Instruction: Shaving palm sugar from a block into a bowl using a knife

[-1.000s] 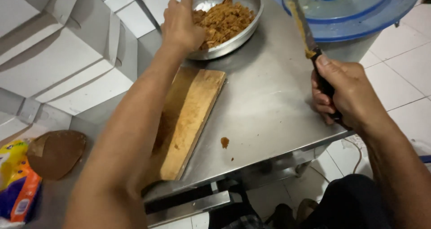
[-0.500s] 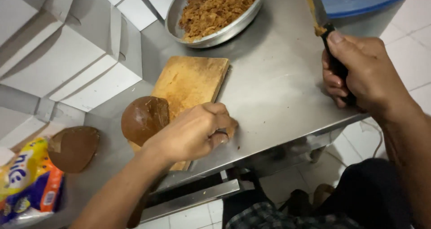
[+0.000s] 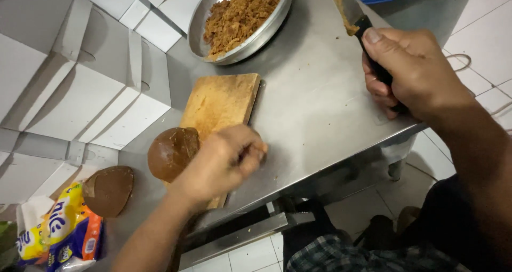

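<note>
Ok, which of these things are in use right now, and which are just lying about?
In use: knife in right hand; left hand over the cutting board; brown block beside it; metal bowl of brown shavings.

Lying about: second brown block; colourful packet; white boxes.

Left hand (image 3: pixel 226 160): loosely curled into a fist, knuckles up, forearm reaching in from the lower left. Right hand (image 3: pixel 413 72): closed in a firm grip, thumb extended along the top, forearm entering from the lower right.
</note>
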